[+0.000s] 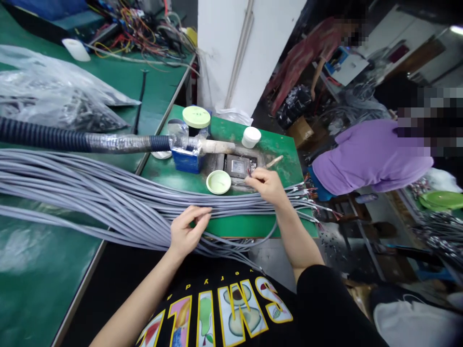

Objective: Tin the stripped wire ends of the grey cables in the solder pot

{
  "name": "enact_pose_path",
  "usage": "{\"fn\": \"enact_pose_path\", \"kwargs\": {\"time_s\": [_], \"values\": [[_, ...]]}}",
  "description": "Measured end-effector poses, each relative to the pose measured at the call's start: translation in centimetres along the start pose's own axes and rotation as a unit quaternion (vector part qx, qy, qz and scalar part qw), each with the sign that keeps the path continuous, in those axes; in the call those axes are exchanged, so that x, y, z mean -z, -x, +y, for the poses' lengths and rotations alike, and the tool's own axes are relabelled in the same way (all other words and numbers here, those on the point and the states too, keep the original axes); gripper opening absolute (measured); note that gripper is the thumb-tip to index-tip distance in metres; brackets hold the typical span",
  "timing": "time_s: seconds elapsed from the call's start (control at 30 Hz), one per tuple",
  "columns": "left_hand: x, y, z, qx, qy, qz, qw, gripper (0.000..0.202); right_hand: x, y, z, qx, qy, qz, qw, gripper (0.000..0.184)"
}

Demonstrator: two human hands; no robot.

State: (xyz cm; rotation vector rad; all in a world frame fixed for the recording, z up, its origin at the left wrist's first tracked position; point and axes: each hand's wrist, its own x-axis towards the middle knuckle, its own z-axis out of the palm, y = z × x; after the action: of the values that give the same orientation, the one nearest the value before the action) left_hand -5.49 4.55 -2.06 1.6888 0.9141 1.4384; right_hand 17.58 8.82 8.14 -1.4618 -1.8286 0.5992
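Note:
My right hand (266, 186) is closed in a pinch on the end of a grey cable, with thin dark and reddish wires (249, 172) sticking up at the fingertips. It is beside a small square metal pot (238, 166) with a shiny silvery surface. My left hand (190, 229) lies over a thick bundle of grey cables (144, 193), thumb and forefinger curled together; whatever is between them, if anything, is hidden. A pale green bowl (218, 182) stands just left of the pot. Stripped cable ends (307, 193) fan out past my right wrist.
A ribbed hose (123, 143) reaches the pot over a blue box (187, 160). A green lid (196, 116), a white tub (251, 137) and a wooden-looking stick (274, 161) are nearby. Plastic bags (61, 94) lie left. A person in purple (372, 156) is at right, another person (307, 60) farther back.

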Motion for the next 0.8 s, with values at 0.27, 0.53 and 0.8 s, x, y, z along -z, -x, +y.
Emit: {"fn": "enact_pose_path", "kwargs": {"time_s": [0.27, 0.53, 0.8], "values": [[-6.5, -1.1, 1.4, 0.185, 0.343, 0.037, 0.92, 0.022, -3.3, 4.8, -2.7, -0.04, -0.22, -0.028, 0.974, 0.033], [-6.5, -1.9, 2.1, 0.047, 0.163, 0.13, 0.977, 0.006, -4.2, 5.4, -2.5, -0.102, -0.321, -0.026, 0.941, 0.026], [-5.7, -3.3, 2.4, -0.075, 0.074, 0.172, 0.979, 0.003, -3.1, 7.9, -2.6, -0.075, -0.213, 0.01, 0.974, 0.028]]}}
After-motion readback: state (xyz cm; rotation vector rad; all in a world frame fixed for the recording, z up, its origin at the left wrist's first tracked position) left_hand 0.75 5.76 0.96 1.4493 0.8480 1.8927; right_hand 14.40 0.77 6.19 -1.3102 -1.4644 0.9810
